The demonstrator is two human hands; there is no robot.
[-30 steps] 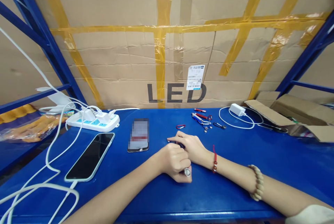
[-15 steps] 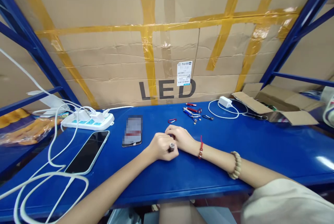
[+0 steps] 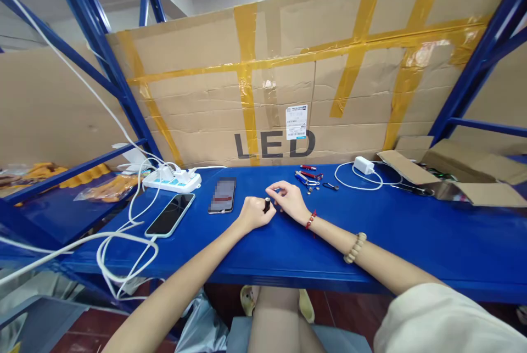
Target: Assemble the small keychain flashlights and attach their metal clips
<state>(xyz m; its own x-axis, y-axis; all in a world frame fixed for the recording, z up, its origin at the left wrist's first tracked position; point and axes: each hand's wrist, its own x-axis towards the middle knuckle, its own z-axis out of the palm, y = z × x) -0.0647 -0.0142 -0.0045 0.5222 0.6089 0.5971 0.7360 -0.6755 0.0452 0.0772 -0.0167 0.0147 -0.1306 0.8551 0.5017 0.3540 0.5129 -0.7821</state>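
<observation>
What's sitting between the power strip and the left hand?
The dark-edged phone. In the head view it lies flat on the blue tabletop between the power strip and the left hand, touching neither.

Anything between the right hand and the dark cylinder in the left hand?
Nothing visible stands between the right hand and the exposed end of the dark cylinder; the left hand, closed around it, hides the rest.
</observation>
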